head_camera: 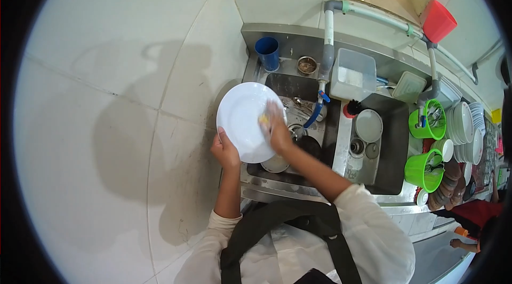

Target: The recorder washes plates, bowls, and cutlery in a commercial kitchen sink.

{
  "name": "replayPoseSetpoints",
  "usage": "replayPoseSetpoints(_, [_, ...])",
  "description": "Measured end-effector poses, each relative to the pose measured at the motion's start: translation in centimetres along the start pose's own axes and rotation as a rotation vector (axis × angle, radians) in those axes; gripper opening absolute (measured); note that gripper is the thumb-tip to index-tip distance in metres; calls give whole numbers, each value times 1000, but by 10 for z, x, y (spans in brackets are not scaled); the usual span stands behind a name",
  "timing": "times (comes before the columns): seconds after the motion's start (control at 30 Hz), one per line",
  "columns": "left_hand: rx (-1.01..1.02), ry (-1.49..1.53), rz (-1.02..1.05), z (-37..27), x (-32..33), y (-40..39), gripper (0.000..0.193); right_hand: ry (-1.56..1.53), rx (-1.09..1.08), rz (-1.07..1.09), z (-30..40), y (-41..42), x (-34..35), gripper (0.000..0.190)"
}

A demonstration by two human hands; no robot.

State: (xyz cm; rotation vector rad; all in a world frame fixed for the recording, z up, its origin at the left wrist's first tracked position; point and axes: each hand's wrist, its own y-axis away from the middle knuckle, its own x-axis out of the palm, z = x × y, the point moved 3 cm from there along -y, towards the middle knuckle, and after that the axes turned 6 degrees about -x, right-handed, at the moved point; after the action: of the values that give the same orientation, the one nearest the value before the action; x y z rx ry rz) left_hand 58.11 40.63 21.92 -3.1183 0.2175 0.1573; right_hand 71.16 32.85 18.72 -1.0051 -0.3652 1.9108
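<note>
A round white plate [244, 120] is tilted up over the left sink basin [276, 82]. My left hand [226, 151] grips its lower left rim, thumb on the face. Against the plate's right side my right hand [275, 126], blurred, presses a small yellow sponge [263, 119], mostly hidden by the fingers. Below and behind the plate, the basin holds cutlery [306, 106], a dark round pan or bowl [310, 148] and another pale plate [275, 164]. A blue hose [313, 116] hangs from the tap [323, 94] into this basin.
The right basin [390, 152] contains a pale plate [369, 126]. A blue cup [267, 53], a clear plastic box [353, 74] and a black-bristled brush [352, 108] line the sink. Green baskets [416, 172] and stacked plates [460, 124] stand right. Another person's hand [456, 243] shows lower right.
</note>
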Motion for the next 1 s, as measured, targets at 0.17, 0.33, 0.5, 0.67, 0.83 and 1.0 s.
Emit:
replayPoseSetpoints(0.17, [-161,-238,3,25,-3,0,34,-398,57,195,55,67,1,37])
replayPoseSetpoints(0.33, [-149,29,87,38,4,6,21,-488,468,170,19,24,-74,17])
replayPoseSetpoints(0.5, [-344,49,214,63,1,22,32,50,245,-412,-69,-79,-212,15])
replayPoseSetpoints(0.67, [-488,27,330,111,23,39,36,311,145,-77,-83,-108,-208,28])
replayPoseSetpoints(0.83, [-513,18,283,167,50,34,29,479,267,343,-43,-58,-143,38])
replayPoseSetpoints(1.0, [-668,-68,465,225,83,30,30,804,192,442,-51,-54,-131,40])
